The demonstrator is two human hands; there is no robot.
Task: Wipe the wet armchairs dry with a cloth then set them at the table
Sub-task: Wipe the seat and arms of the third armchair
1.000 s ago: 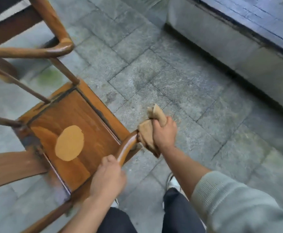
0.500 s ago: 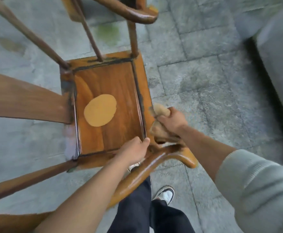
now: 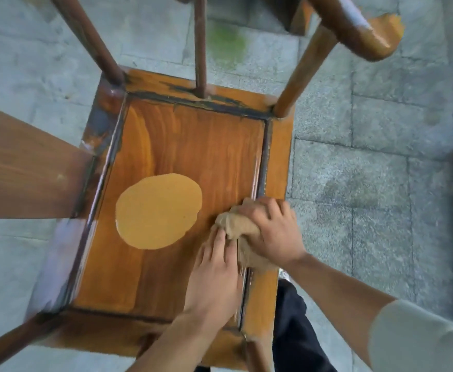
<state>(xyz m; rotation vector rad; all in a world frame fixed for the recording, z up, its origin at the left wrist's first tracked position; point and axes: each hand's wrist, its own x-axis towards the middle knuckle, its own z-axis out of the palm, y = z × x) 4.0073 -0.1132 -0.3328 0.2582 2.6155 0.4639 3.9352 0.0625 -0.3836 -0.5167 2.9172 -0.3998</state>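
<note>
Armchair [image 3: 182,167]: frame centre, recessed seat panel, pale oval patch inside.
Cloth [image 3: 236,226]: lower right seat edge.
Right hand [image 3: 273,232]: gripping cloth.
Left hand [image 3: 214,269]: fingers straight, touching cloth.
Paving [image 3: 367,183]: right.

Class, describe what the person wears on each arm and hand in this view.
Both hands are bare: no gloves, rings or watch visible. The left hand leads to a forearm with no sleeve in view. The right hand has a bare forearm and a pushed-up pale grey ribbed sleeve.

Grey stone paving [image 3: 354,167] lies under me, a green moss patch [image 3: 226,47] on it, my dark trousers [image 3: 298,331] above it.
</note>
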